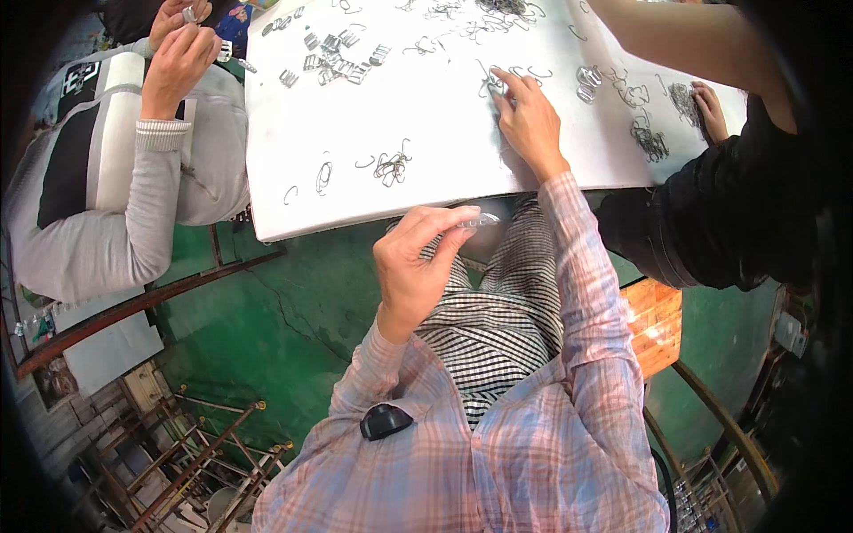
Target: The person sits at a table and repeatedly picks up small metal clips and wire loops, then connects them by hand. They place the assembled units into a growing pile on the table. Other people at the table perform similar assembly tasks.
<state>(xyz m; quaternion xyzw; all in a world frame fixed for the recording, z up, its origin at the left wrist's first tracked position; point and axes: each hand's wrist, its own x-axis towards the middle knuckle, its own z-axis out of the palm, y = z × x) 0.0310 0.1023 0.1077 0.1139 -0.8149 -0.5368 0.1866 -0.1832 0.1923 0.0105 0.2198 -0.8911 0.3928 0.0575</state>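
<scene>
Over a green floor (249, 311), a white table (444, 124) spreads out before you, with a heap of silver pieces (333, 62) toward its far left and a tangle of dark hooks (391, 169) near its front edge. Your left hand (413, 253) pinches a small shiny clip (484, 220) between thumb and fingers, just off that edge and above your lap, while your right hand (530, 117) reaches onto the table, fingertips at some thin wire hooks (489, 87) (whether it grips one, I cannot tell). Left of you sits a co-worker (151, 195) in grey, both hands raised.
</scene>
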